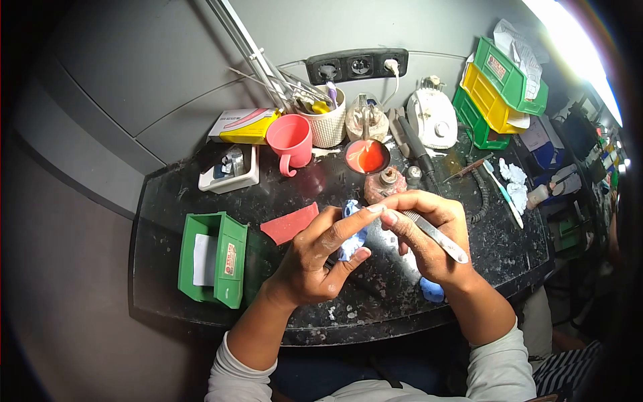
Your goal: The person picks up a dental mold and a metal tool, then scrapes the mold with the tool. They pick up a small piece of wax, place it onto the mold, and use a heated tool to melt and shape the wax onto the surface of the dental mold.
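Observation:
My left hand (320, 258) is closed around a pale blue plaster dental model (351, 231), its thumb and fingers on either side of it. In my right hand (432, 238) is a metal wax knife (439, 238), its handle slanting down to the right; the working tip is hidden behind my fingers. The fingertips of both hands meet at the model's upper right. A second blue plaster piece (432, 289) lies under my right wrist. Left of the model rests a pink wax sheet (289, 223). Behind my hands are a dark pan of red wax (367, 157) and a wax-spattered burner (387, 187).
A green bin (231, 261) stands at the left. Along the back are a pink mug (290, 139), a white tool holder (328, 120), a yellow-white box (244, 125) and a white device (432, 117). At right lie a toothbrush (504, 193) and stacked bins (492, 87).

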